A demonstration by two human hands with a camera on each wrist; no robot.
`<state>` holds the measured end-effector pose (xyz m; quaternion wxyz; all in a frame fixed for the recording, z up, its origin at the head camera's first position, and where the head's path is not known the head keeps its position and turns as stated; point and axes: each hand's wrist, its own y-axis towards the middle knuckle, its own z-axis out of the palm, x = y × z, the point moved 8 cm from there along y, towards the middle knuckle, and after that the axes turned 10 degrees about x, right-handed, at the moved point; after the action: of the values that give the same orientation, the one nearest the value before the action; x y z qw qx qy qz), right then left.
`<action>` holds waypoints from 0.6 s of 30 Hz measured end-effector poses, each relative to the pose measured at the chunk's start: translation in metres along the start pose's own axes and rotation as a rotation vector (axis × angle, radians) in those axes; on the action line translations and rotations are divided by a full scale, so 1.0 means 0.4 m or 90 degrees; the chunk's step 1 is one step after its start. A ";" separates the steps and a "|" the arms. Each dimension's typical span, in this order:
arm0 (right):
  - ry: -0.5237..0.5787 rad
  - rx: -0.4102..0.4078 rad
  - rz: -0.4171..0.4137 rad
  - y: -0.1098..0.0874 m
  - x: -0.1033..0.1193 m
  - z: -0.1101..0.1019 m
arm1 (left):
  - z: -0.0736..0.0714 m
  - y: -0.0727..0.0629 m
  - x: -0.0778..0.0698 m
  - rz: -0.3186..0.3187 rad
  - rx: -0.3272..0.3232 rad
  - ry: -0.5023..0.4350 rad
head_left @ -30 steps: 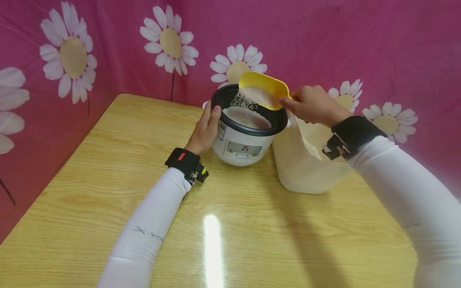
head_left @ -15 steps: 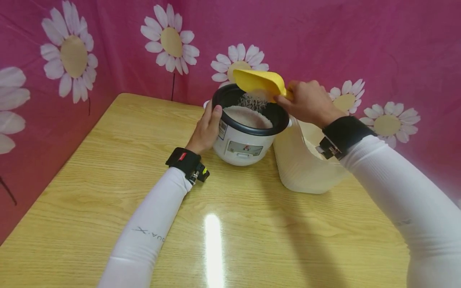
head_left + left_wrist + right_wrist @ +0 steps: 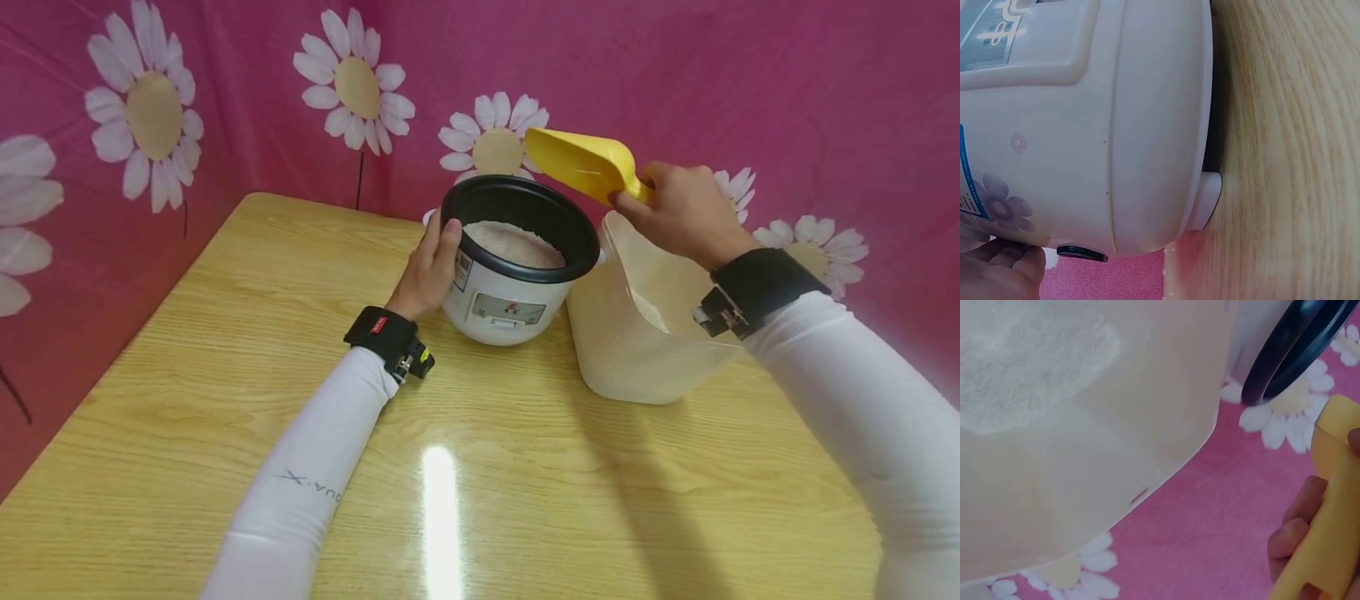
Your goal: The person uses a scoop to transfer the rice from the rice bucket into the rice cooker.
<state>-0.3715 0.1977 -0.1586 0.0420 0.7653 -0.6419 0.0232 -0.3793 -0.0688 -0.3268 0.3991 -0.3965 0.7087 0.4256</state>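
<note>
A white rice cooker [image 3: 501, 315] with a black rim stands on the table, lidless, with white rice [image 3: 514, 243] in its dark pot. My left hand [image 3: 427, 271] grips the cooker's left side, thumb at the rim; in the left wrist view its fingers [image 3: 1007, 265] bend against the cooker wall near a small black piece. My right hand [image 3: 678, 208] holds a yellow scoop [image 3: 581, 161] by its handle, up and to the right of the pot. The scoop is tipped, and its visible bowl shows no rice. In the right wrist view, fingers wrap the scoop handle [image 3: 1329, 531].
A tall translucent cream bin [image 3: 637, 358] stands right of the cooker, close beside it, below my right forearm. Rice [image 3: 1029, 369] lies inside it. A pink flowered cloth [image 3: 637, 67] hangs behind the wooden table [image 3: 525, 483].
Rice was falling from the scoop into the pot; the stream has stopped. My right hand has raised the scoop and moved it right, away from the pot. My left hand has stayed put.
</note>
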 end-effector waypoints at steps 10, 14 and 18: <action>-0.042 0.045 0.071 -0.048 -0.152 -0.032 | 0.002 0.002 0.001 0.000 0.006 -0.007; -0.110 0.089 0.072 -0.076 -0.198 -0.025 | 0.000 0.004 0.002 -0.004 0.005 -0.005; -0.139 0.186 0.080 -0.103 -0.236 0.013 | 0.002 0.004 0.003 -0.005 0.010 -0.003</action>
<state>-0.3477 0.2967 -0.1735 -0.1410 0.7194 -0.6792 0.0360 -0.3811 -0.0680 -0.3276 0.4055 -0.3952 0.7095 0.4196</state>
